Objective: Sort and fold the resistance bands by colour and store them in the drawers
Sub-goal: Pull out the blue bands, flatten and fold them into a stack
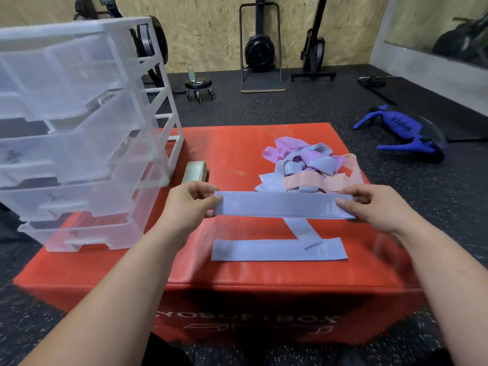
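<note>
Above the red foam box (232, 159), the left hand (190, 202) and right hand (375, 204) pinch opposite ends of a blue-grey resistance band (282, 206), stretched flat. Soft, light fabric; best gripped at the ends. The drawer unit (79, 133) stands on the box's left.

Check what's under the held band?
Under the held band, stretched between left hand and right hand: red box, another blue band. Its upper strip is partly covered.
</note>
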Available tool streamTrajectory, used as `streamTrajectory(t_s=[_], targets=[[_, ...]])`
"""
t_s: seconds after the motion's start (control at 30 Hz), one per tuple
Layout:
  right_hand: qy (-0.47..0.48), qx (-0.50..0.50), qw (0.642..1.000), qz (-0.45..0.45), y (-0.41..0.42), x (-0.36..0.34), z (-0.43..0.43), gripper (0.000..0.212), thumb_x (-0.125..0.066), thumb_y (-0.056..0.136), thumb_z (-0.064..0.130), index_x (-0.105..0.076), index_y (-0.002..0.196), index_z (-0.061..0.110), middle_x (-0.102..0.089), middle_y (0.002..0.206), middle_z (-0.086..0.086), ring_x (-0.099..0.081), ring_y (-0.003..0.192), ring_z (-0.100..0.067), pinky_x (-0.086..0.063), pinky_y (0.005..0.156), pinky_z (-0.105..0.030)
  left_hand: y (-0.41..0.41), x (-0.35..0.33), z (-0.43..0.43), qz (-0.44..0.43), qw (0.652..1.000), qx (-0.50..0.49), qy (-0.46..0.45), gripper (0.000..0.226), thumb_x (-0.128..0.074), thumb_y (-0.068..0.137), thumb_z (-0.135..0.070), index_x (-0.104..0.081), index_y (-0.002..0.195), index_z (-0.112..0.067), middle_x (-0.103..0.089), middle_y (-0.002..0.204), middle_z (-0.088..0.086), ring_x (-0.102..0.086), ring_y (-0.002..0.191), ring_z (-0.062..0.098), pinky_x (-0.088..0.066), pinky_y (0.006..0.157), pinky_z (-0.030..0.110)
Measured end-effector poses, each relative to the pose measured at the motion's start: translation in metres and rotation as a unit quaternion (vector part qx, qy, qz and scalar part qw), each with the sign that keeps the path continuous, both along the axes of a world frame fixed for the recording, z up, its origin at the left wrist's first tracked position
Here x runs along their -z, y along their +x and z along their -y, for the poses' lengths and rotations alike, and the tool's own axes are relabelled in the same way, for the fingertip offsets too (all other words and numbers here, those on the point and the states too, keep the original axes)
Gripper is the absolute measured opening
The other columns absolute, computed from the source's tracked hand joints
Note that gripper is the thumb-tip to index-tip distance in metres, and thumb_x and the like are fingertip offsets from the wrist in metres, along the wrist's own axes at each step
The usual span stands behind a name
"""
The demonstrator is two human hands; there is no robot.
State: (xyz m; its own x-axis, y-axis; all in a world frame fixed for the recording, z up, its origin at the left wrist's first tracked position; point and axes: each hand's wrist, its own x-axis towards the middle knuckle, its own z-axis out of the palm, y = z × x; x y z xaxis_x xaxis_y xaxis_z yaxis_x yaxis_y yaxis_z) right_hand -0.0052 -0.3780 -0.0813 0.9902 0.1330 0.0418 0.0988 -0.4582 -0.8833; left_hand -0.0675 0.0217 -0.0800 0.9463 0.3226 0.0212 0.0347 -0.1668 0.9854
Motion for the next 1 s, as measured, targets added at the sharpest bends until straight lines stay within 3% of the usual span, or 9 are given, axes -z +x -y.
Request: streamTrajectory(t_s=[0.1, 0.27, 0.37, 0.43, 0.6, 0.7, 0.83, 1.0], targets=[[0.024, -0.012, 0.998, -0.050, -0.013, 0.003, 0.004, 0.024, -0.082, 0.087, 0.016, -0.079, 0.111, 0.019, -0.079, 0.100, -0.016, -0.071, 0.082, -0.014, -0.062, 0.073, -0.028, -0.014, 0.004, -0.002, -0.033, 0.999, 0.017, 0.008, 0.017, -0.084, 0.087, -0.001, -0.075, 0.101, -0.005, -0.063, 0.079, 0.009, -0.062, 0.068, 0.018, -0.061, 0.066, 0.032], [-0.040, -0.002, 0.998, -0.041, -0.032, 0.013, 0.004, 0.016, -0.087, 0.082, 0.012, -0.080, 0.095, 0.019, -0.058, 0.069, -0.006, -0.054, 0.066, -0.017, -0.052, 0.071, -0.036, -0.032, 0.012, 0.000, -0.065, 0.993, 0.048, 0.086, 0.017, -0.083, 0.086, 0.001, -0.073, 0.099, -0.004, -0.066, 0.079, 0.011, -0.065, 0.067, 0.020, -0.062, 0.064, 0.032], [-0.108, -0.014, 0.993, -0.035, -0.040, 0.018, 0.002, 0.017, -0.086, 0.083, 0.012, -0.079, 0.095, 0.019, -0.062, 0.060, 0.001, -0.055, 0.053, -0.009, -0.049, 0.067, -0.031, -0.037, 0.020, -0.001, -0.077, 0.977, 0.057, 0.192, 0.016, -0.085, 0.080, -0.006, -0.075, 0.087, -0.017, -0.073, 0.076, 0.005, -0.072, 0.063, 0.024, -0.066, 0.069, 0.045], [-0.159, -0.022, 0.986, -0.032, -0.043, 0.022, 0.000, 0.017, -0.088, 0.081, 0.016, -0.078, 0.094, 0.023, -0.067, 0.064, 0.001, -0.056, 0.049, -0.006, -0.049, 0.065, -0.031, -0.040, 0.024, 0.001, -0.084, 0.964, 0.064, 0.243, 0.018, -0.085, 0.077, -0.010, -0.075, 0.084, -0.022, -0.074, 0.076, 0.000, -0.075, 0.065, 0.025, -0.066, 0.070, 0.044], [-0.220, -0.005, 0.975, -0.013, -0.044, 0.036, -0.002, 0.020, -0.092, 0.074, 0.022, -0.076, 0.086, 0.027, -0.070, 0.065, 0.005, -0.062, 0.051, -0.010, -0.056, 0.068, -0.037, -0.044, 0.030, 0.005, -0.085, 0.929, 0.073, 0.353, 0.019, -0.084, 0.080, -0.014, -0.074, 0.088, -0.027, -0.072, 0.080, -0.009, -0.067, 0.072, 0.009, -0.049, 0.061, 0.020], [-0.243, 0.000, 0.970, 0.007, -0.045, 0.039, -0.007, 0.021, -0.092, 0.073, 0.025, -0.075, 0.085, 0.028, -0.070, 0.069, 0.005, -0.063, 0.057, -0.011, -0.049, 0.062, -0.028, -0.044, 0.034, 0.004, -0.085, 0.919, 0.079, 0.376, 0.017, -0.083, 0.079, -0.015, -0.074, 0.089, -0.026, -0.072, 0.079, -0.010, -0.066, 0.074, 0.006, -0.045, 0.061, 0.015], [-0.286, -0.013, 0.958, 0.027, -0.047, 0.040, -0.011, 0.024, -0.092, 0.073, 0.027, -0.074, 0.088, 0.029, -0.070, 0.072, 0.006, -0.063, 0.068, -0.005, -0.036, 0.058, -0.016, -0.044, 0.040, 0.008, -0.064, 0.907, 0.094, 0.405, 0.011, -0.079, 0.082, -0.014, -0.075, 0.090, -0.020, -0.070, 0.076, -0.009, -0.065, 0.072, 0.008, -0.048, 0.063, 0.022], [-0.308, -0.030, 0.950, 0.029, -0.043, 0.037, -0.009, 0.030, -0.093, 0.071, 0.037, -0.072, 0.092, 0.036, -0.068, 0.085, 0.010, -0.062, 0.074, -0.004, -0.042, 0.068, -0.025, -0.039, 0.044, 0.005, -0.047, 0.886, 0.112, 0.447, 0.011, -0.077, 0.085, -0.018, -0.073, 0.095, -0.020, -0.068, 0.084, -0.006, -0.063, 0.076, 0.015, -0.051, 0.068, 0.032]])
